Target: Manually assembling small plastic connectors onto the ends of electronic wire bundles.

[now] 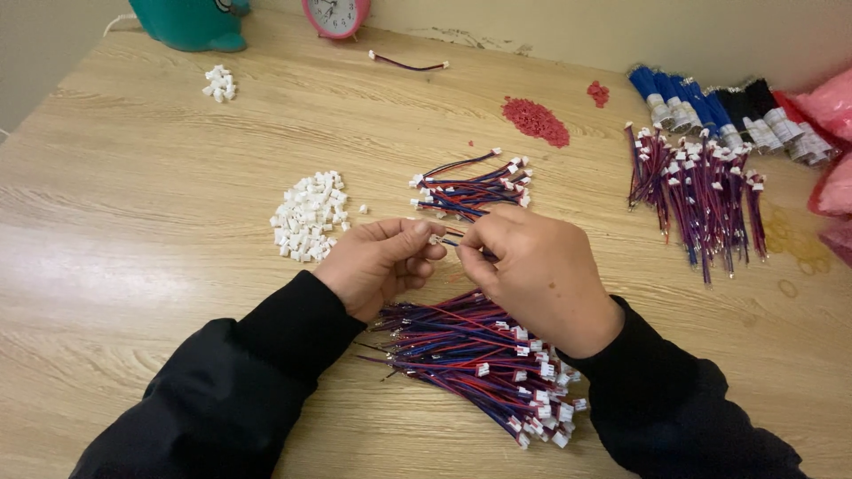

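Note:
My left hand (380, 264) pinches a small white connector (435, 239) between thumb and forefinger. My right hand (532, 270) pinches a thin red-and-blue wire (451, 242) whose end meets that connector. Both hands hover over a large bundle of red-and-blue wires with white plugs (484, 359) lying on the wooden table (133, 204). A small pile of wires with connectors (470, 188) lies just beyond my fingers. A heap of loose white connectors (309, 215) sits left of my left hand.
Another wire bundle (701, 191) lies at the right, with blue, black and red wire bunches (728, 111) behind it. A pile of red bits (535, 120), a few white connectors (218, 82), a single wire (408, 63), a pink clock (335, 15) and a teal object (191, 22) stand at the back.

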